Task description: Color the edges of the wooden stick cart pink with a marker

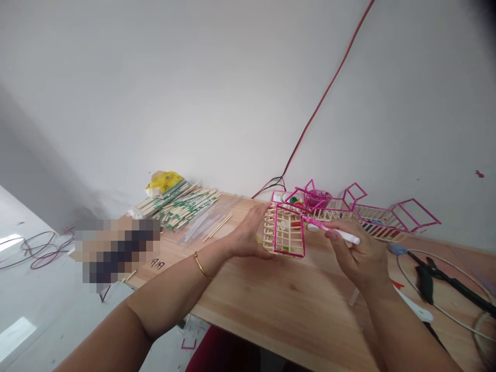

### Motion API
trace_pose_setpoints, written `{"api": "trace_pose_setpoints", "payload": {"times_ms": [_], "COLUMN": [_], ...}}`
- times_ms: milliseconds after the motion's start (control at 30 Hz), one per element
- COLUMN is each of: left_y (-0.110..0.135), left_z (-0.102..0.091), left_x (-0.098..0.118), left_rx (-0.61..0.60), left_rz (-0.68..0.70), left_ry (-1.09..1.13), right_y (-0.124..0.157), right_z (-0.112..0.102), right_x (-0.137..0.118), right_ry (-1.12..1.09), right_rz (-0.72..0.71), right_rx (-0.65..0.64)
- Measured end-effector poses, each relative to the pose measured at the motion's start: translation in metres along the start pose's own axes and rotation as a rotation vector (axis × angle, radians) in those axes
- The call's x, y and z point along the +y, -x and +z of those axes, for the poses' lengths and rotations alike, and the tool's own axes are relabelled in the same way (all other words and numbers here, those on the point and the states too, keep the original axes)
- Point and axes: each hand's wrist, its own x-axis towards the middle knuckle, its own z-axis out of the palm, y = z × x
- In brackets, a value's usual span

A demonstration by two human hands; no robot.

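Observation:
My left hand (248, 235) is closed around the left side of a small stick-built model (289, 235), holding it tilted above the table. The model is made of pale wooden sticks, with bright pink edges around its near face. My right hand (358, 256) pinches a white-handled paintbrush (344, 235) smeared with pink. Its tip meets or nearly meets the model's upper right corner; actual contact is too small to tell. Just behind the model is a cup of pink paint (318, 199). More pink-edged stick models (382, 219) lie to the right of the cup.
On the wooden table (248, 299), bundled sticks in green-printed wrappers (188, 206) lie at left, by clear glue sticks (205, 219) and a yellow packet (165, 182). A white glue gun (414, 307) and cables lie at right. A red-black wire (321, 103) runs up the wall.

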Motion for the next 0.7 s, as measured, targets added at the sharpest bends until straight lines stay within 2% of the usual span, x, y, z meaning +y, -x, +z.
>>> {"api": "trace_pose_setpoints", "payload": {"times_ms": [267, 467, 700], "left_y": [0.0015, 0.0026, 0.0019], "left_z": [-0.0017, -0.0058, -0.0064], "left_x": [-0.0054, -0.0070, -0.0063], "left_rx": [0.016, 0.023, 0.033], "left_rz": [-0.004, -0.043, -0.094], "left_ry": [-0.014, -0.024, -0.040], "right_y": [-0.0005, -0.0009, -0.0047], "right_z": [-0.0008, -0.0004, 0.0001], "right_x": [-0.0003, 0.0004, -0.0046], "right_ry": [-0.006, -0.023, -0.038], "right_rz": [0.035, -0.055, -0.098], "right_rx": [-0.019, -0.019, -0.015]}}
